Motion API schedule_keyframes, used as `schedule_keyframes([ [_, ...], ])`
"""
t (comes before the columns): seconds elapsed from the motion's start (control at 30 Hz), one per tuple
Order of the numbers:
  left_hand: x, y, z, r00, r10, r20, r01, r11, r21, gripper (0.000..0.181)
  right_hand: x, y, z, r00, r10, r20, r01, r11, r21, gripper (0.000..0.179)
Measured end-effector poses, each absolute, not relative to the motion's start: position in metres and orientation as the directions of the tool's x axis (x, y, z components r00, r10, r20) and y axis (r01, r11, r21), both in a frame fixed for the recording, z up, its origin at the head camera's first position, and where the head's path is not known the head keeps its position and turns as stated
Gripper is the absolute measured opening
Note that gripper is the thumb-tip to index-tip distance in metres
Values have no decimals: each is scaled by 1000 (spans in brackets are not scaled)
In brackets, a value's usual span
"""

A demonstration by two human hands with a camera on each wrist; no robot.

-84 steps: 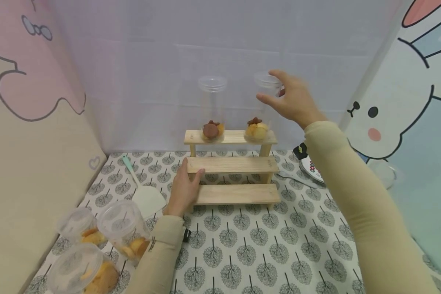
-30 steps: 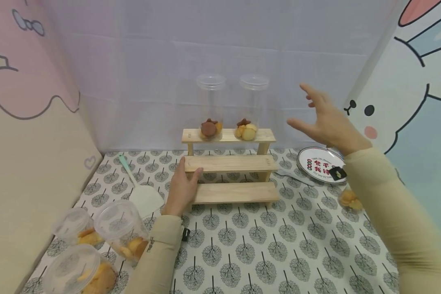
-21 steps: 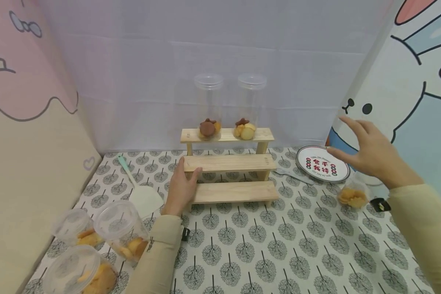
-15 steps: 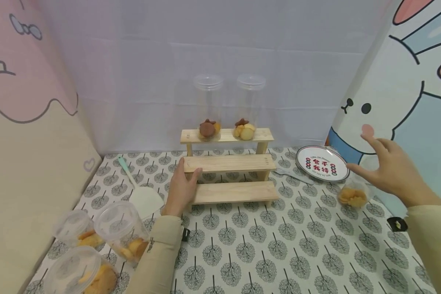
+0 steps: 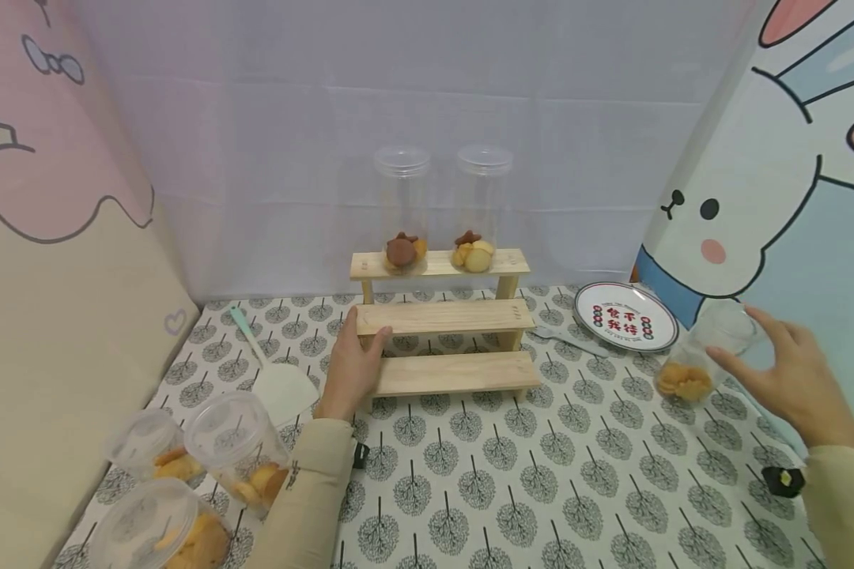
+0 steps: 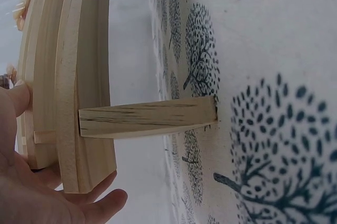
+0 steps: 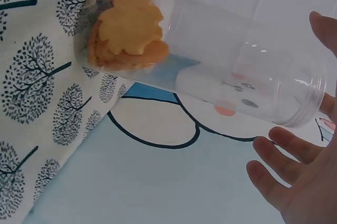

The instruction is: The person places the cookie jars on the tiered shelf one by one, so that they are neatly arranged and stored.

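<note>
My left hand grips the left end of the three-step wooden display rack; in the left wrist view its thumb lies on one board, with fingers curling round the end. At the right, my right hand is spread beside the lid of a tall clear jar with yellow cookies at the bottom. The right wrist view shows thumb and fingers on either side of that jar's lid end. On the rack's top step stand two similar jars, a left one and a right one, both holding cookies.
Three more lidded cookie jars stand at the front left, near a pale spatula. Behind the right-hand jar lies a white plate with red lettering, and a fork beside it. Fabric walls enclose the patterned tablecloth.
The right jar on the top step has shifted left. My right hand has left it and moved right and down to the jar near the plate. My left hand stays on the rack.
</note>
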State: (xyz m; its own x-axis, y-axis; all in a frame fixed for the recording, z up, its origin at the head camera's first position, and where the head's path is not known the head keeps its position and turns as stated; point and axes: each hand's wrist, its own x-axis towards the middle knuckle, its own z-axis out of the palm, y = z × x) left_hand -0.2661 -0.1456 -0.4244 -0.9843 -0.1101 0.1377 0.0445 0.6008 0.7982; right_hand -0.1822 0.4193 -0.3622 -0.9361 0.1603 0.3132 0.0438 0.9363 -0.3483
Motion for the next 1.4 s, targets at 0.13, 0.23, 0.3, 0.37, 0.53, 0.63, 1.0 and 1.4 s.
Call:
schedule_keyframes([
  [0.13,-266,-145,-424,-986,-110,129,38,598,801,91,-181,420,-371,-937,183,298,57,920,-387,91],
  [0.23,-266,-145,-423,-987,-112,118,28,598,801,92,-182,420,-376,-935,188,300,53,912,-406,91],
  [0.3,-266,-145,-423,-987,-113,113,23,598,801,92,-183,420,-379,-933,190,307,49,910,-413,90],
  [0.37,-266,-145,-423,-987,-113,110,21,597,802,92,-184,420,-380,-930,192,313,48,908,-417,90],
  [0.53,-266,-145,-424,-988,-115,108,19,595,803,91,-185,416,-383,-914,202,352,39,907,-419,90],
  [0.63,-265,-145,-424,-988,-115,106,17,592,805,91,-185,415,-386,-900,206,383,31,909,-416,88],
  [1.0,-266,-145,-423,-987,-121,106,15,590,807,92,-185,414,-390,-883,228,412,52,917,-396,86],
  [1.4,-267,-146,-425,-987,-117,111,19,599,801,93,-184,414,-388,-867,218,448,34,923,-382,84],
])
